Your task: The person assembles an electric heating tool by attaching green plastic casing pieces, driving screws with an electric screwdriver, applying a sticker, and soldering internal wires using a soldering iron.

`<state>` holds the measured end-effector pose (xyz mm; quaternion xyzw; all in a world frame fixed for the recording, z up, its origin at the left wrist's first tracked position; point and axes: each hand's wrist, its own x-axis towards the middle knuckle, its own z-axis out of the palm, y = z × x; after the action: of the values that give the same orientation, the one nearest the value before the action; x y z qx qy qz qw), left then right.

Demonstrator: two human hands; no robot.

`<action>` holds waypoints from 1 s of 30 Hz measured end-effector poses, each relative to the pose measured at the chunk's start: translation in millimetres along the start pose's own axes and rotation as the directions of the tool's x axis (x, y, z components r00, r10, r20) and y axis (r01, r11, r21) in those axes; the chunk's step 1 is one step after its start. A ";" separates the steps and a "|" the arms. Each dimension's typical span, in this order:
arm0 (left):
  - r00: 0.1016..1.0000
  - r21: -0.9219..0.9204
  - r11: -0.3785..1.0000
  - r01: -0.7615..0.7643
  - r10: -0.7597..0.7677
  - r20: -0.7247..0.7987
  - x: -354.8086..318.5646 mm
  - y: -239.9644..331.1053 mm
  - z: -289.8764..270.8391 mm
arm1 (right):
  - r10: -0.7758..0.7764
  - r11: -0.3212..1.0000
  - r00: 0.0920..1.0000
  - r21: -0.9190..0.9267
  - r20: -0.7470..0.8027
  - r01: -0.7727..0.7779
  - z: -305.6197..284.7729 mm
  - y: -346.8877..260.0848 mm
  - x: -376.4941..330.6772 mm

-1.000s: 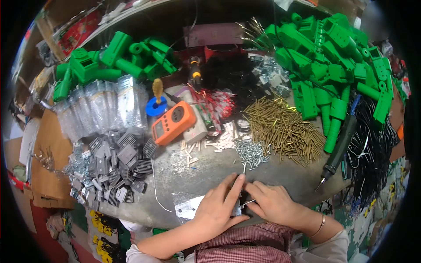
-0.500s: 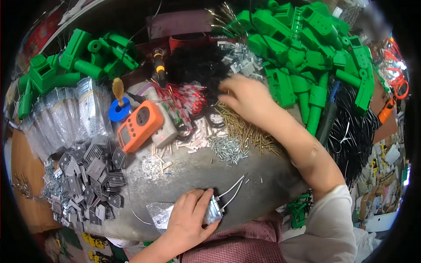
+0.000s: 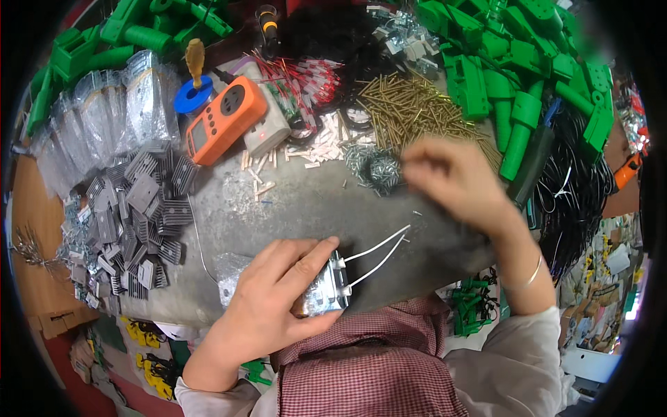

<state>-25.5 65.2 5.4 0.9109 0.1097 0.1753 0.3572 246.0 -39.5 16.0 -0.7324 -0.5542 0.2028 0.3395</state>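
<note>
"left hand (image 3: 278, 285) first: how does it sit?"

"palm down, clamped on the shiny metal part (image 3: 325, 290) at the near edge of the tabletop (image 3: 306, 208): thumb on the near side, fingers over the far side. a firm, even hold should stop it skidding."

"and the two white wires (image 3: 379, 243)?"

"they stick out from its right end. i'd leave them slack, since a tug could strain the joints."

"the right hand (image 3: 455, 182)?"

"farther out, fingers curled at the right edge of the small silvery pieces (image 3: 363, 167). it's blurred, so i can't tell whether the fingertips are together or pinching anything. a light pick off the rim probably beats digging."

"beyond that?"

"brass-coloured rods (image 3: 410, 104), close behind; best not to mix the heaps."
</note>
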 end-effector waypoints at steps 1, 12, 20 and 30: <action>1.000 0.003 1.000 -0.010 0.010 0.011 1.4 2.0 -1.6 | 0.195 0.947 0.977 0.245 0.084 -0.210 6.9 1.8 -21.3; 0.993 0.182 0.983 -0.011 -0.011 0.121 14.5 8.4 28.9 | -0.012 0.970 0.992 0.241 0.128 -0.019 60.9 -31.8 -88.5; 0.990 0.262 0.957 -0.122 0.098 0.102 19.1 12.8 60.4 | 0.123 0.913 0.928 0.327 0.351 -0.244 10.4 20.1 -80.5; 0.998 0.232 0.972 -0.041 0.030 0.051 12.2 9.8 56.3 | 0.113 0.952 0.993 0.287 -0.015 -0.104 -2.9 28.0 -36.0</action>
<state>8.7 27.7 -23.3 0.9521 0.1050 0.1462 0.2472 255.9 -78.9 -5.0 -0.7083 -0.4725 0.2874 0.4387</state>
